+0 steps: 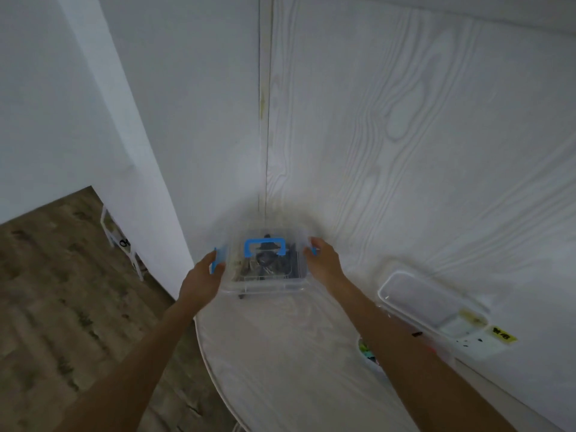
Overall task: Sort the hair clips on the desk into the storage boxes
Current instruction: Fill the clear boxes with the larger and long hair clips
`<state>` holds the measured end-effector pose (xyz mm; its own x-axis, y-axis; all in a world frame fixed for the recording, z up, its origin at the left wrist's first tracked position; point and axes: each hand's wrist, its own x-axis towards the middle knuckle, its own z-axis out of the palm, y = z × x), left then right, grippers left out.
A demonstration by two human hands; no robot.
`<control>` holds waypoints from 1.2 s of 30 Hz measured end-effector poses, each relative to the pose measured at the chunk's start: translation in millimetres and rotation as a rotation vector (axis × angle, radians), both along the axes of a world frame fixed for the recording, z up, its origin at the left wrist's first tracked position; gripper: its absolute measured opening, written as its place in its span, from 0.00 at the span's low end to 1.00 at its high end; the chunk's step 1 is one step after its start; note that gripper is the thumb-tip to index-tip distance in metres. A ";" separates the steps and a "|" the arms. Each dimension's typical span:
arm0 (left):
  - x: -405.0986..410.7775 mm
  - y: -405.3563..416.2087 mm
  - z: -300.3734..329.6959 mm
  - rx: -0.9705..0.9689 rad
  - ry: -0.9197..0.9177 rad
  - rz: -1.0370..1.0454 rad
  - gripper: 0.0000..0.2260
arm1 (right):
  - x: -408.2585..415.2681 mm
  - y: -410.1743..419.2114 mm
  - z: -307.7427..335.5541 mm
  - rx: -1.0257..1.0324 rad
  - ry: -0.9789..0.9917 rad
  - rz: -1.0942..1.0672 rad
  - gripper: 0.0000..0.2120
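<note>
A clear plastic storage box [265, 285] with a blue handle [265, 246] on its lid and blue side latches sits at the far corner of the white desk [280, 353]. Dark hair clips show through its walls. My left hand [202, 275] grips the box's left side at the blue latch. My right hand [322, 260] holds its right side at the other latch. One small dark clip [241, 296] lies on the desk just in front of the box.
A second clear lidded box [427, 302] lies to the right against the wall. A container with colourful items [366, 350] peeks out beside my right forearm. A yellow label [504, 337] is at the far right. Wooden floor lies left of the desk.
</note>
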<state>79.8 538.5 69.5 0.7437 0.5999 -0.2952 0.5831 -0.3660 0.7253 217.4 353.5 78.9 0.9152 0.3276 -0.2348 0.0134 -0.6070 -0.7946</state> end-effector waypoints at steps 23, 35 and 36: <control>6.1 20.9 16.6 -0.260 0.280 0.124 0.15 | 0.9 -26.7 11.2 -0.279 0.247 0.041 0.19; 18.5 17.7 16.9 -0.250 0.378 0.060 0.13 | 11.2 -13.5 7.4 -0.382 0.301 0.026 0.15; 18.9 17.4 17.2 -0.238 0.374 0.054 0.14 | 10.9 -13.3 7.1 -0.397 0.280 0.033 0.16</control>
